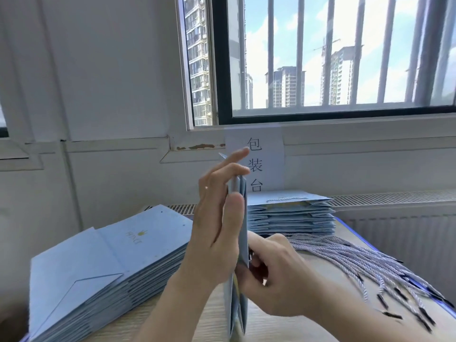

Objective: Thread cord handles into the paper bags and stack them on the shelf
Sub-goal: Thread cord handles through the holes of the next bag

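Blue bag (237,314) stands upright, edge-on, mid-table; flat stack (108,262) lies left, handled stack (291,215) behind, striped cords (357,262) fanned right.

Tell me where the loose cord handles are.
In the head view, the cord handles lie on the right of the table, beside the right hand, in front of the rear bag stack.
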The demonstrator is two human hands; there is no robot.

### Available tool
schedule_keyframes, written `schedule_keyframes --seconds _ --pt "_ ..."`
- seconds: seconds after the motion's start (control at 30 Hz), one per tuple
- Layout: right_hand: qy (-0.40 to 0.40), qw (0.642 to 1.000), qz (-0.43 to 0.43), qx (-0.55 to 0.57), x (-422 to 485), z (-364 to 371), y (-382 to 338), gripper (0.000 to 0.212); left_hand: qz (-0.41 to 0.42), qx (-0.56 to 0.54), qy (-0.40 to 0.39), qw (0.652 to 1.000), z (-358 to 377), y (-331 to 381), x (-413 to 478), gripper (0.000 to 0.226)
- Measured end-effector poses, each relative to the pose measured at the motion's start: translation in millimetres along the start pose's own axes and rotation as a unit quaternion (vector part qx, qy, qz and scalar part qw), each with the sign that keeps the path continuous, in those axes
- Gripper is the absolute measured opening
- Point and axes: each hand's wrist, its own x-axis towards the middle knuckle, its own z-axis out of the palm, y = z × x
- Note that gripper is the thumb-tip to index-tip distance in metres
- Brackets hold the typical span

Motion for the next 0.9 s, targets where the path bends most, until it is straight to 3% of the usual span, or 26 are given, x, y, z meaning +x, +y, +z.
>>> schedule_keyframes --seconds 0.1,0.27,0.4,0.53,0.7,0.83,0.9 --pt "0.035 0.999 0.011 0.005 2.8 3.2 -3.1 0.015 0.026 0.011 -0.050 0.998 -7.9 -2.2 -1.1 0.046" --pt "0.058 0.997 0.048 0.003 2.4 5.9 -0.4 0.018 0.078 0.004 -0.032 0.996 -22.0 -5.7 -1.8 0.046" --pt "0.074 0.994 0.075 0.005 2.1 5.7 6.2 0.019 0.084 0.224 0.020 0.971 -30.8 -5.3 -12.0 0.019" --pt "0.036 0.998 0.058 -0.011 1.3 5.6 5.3 0.020 0.037 0.302 0.057 0.951 -21.1 -2.3 -23.0 0.030" --pt "-0.004 0.999 0.038 0.016 1.2 13.9 2.1 0.020 -0.092 0.248 0.135 0.955 -4.0 2.2 -34.6 0.018" --pt "-0.024 0.999 0.020 -0.014 -0.9 11.5 2.7 0.025 -0.106 0.234 0.138 0.956 -8.8 -1.3 -34.6 0.014" --pt "0.006 0.997 0.042 -0.059 1.2 3.9 6.2 0.034 -0.106 0.224 0.135 0.959 -9.8 -0.2 -33.7 0.015"
